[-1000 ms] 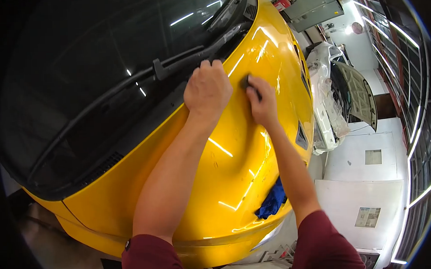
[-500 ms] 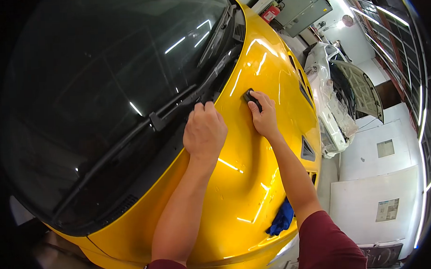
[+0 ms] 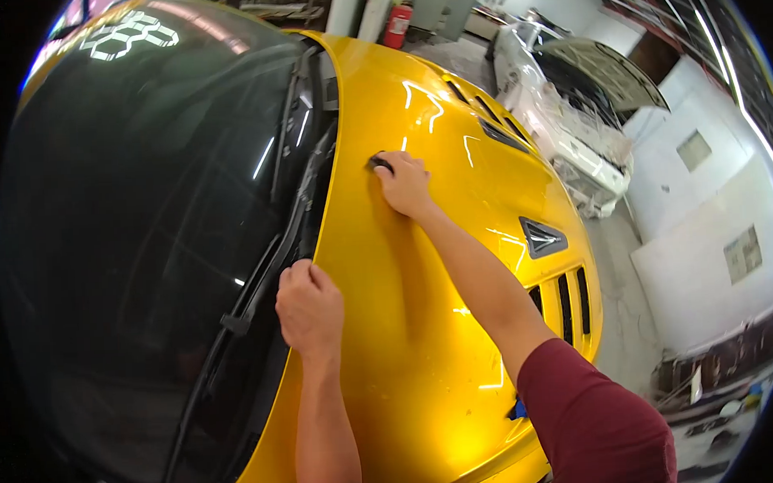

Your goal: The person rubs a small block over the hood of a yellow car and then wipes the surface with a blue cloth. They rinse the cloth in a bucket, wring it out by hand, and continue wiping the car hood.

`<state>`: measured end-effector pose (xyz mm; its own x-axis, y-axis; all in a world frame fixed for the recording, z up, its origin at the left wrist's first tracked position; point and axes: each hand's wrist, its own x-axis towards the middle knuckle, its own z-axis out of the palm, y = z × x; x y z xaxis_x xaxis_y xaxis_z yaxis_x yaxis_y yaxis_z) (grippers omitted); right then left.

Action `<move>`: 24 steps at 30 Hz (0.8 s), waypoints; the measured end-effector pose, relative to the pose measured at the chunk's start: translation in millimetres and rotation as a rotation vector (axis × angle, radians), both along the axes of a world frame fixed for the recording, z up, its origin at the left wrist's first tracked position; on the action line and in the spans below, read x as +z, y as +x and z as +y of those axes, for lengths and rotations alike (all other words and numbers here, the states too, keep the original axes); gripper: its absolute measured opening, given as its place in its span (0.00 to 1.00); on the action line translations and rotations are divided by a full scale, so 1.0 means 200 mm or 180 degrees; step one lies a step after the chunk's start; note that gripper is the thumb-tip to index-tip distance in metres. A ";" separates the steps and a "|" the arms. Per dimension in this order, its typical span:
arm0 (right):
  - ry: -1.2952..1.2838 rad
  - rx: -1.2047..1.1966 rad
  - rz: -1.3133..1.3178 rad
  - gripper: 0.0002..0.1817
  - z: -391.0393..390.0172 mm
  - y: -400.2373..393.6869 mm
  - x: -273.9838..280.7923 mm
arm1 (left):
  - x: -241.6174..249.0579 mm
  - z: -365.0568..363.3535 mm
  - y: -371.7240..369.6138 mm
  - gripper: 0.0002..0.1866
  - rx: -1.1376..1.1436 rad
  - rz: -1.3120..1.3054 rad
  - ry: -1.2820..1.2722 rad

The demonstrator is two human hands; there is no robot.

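My right hand [image 3: 404, 183] grips a small black block-shaped pad [image 3: 381, 162], pressed to the glossy yellow hood [image 3: 440, 325] of a car. The pad lies near the hood's rear part, mostly covered by the fingers. My left hand [image 3: 310, 308] is closed, its fingers curled at the hood's rear edge beside the wiper cowl; what they hold, if anything, is hidden. Left of it run the black wiper arms [image 3: 236, 319] and the dark windshield [image 3: 140, 250]. A bit of blue cloth [image 3: 517, 408] shows on the hood beside my right sleeve.
Black vents [image 3: 544, 237] and slots [image 3: 565, 308] break the hood's surface. Beyond the car stands a white car [image 3: 526, 92] with its hood raised. A red fire extinguisher [image 3: 398, 24] is at the back, and white panels [image 3: 719, 255] lean at the right.
My view has turned and shifted. My right hand has slid the pad along the hood toward the far side, and the hands are farther apart. My left hand stays at the hood's rear edge.
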<state>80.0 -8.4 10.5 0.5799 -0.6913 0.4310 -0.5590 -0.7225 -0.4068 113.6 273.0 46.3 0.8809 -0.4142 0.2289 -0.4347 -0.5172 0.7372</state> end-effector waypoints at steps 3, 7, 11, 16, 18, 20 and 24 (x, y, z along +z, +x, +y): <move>-0.0076 -0.0236 -0.0071 0.14 0.02 -0.13 -0.02 | 0.03 0.00 -0.01 0.09 -0.0053 0.0243 -0.0082; 0.0128 -0.0682 -0.0031 0.16 -0.01 -0.41 -0.06 | 0.02 -0.01 -0.02 0.09 0.0012 0.0176 0.0052; 0.0320 -0.1117 0.0161 0.16 0.04 -0.24 0.00 | 0.01 -0.01 -0.01 0.09 0.0004 0.0127 0.0000; 0.0259 -0.1075 0.0093 0.16 0.14 -0.28 -0.06 | 0.03 0.01 -0.02 0.09 -0.0134 0.0208 -0.0046; 0.0296 -0.1266 0.0175 0.16 0.07 -0.46 -0.03 | 0.01 0.00 0.00 0.09 -0.0092 0.0148 -0.0101; 0.0415 -0.1940 0.0409 0.16 0.00 -0.59 -0.02 | 0.02 0.01 -0.01 0.09 -0.0060 0.0166 -0.0156; 0.0009 -0.1938 0.0258 0.15 0.26 -0.74 -0.09 | 0.02 0.02 -0.01 0.09 -0.0014 0.0323 -0.0154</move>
<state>-67.8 43.9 -7.7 0.1114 -0.9098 0.3998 -0.9002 -0.2628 -0.3471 111.6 276.0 50.6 0.8987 -0.4088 0.1585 -0.3589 -0.4782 0.8016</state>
